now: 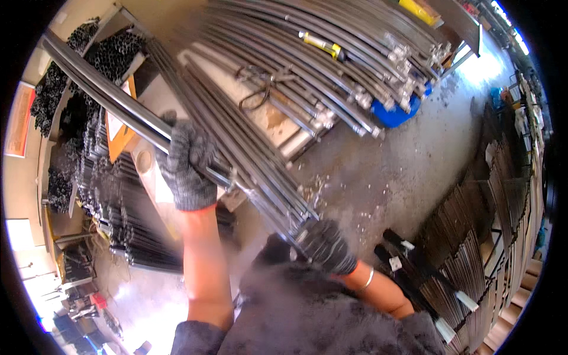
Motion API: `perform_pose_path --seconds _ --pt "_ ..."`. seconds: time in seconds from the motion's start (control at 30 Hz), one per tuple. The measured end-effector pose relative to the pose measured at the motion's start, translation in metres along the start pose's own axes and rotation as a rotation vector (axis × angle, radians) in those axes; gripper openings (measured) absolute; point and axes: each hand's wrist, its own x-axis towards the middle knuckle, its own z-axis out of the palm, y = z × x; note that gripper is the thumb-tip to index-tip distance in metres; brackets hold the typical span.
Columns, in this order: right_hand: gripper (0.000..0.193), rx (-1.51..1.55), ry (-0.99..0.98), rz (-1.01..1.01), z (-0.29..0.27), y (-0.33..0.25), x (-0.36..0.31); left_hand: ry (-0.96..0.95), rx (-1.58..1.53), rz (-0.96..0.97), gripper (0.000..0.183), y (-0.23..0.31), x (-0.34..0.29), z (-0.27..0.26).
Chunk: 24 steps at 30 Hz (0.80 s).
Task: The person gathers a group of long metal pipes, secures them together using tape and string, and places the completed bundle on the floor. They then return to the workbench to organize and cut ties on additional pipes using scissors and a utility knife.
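Note:
Long shiny metal tubes (112, 97) run slantwise from the upper left down toward my body. My left hand (188, 163), in a grey knit glove, is closed around them near their middle. My right hand (326, 245), in a dark grey glove, is wrapped around the near end, close to my dark clothing. Its fingertips are partly hidden. A small metal fitting (228, 177) shows on the tubes just past my left hand. Right alongside lies a bundle of similar tubes (248, 142) on the worktable, its near ends close to my right hand.
Many more tubes with fittings (331, 65) cover the table, with a yellow-and-black tool (319, 44) on top. A blue container (396, 111) stands beneath their ends. Stacked tubes (112, 183) fill the left side; long profiles (467, 272) lie at right. Small debris dots the floor (373, 177).

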Motion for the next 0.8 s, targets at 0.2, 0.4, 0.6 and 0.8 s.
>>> perform_pose_path --seconds 0.2,0.4,0.6,0.8 --pt "0.013 -0.477 0.18 0.019 -0.094 0.072 -0.028 -0.006 -0.06 0.075 0.034 0.009 0.02 -0.043" --pt "0.041 -1.115 -0.151 0.081 -0.151 0.099 -0.01 0.197 0.044 -0.248 0.032 -0.024 -0.029 -0.051" --pt "0.045 -0.423 0.108 0.071 -0.087 0.118 0.086 0.252 0.004 -0.516 0.023 -0.057 -0.067 -0.052" --pt "0.034 -0.611 0.142 0.012 -0.034 0.121 0.154 0.283 0.292 -0.517 0.018 -0.068 -0.063 -0.04"
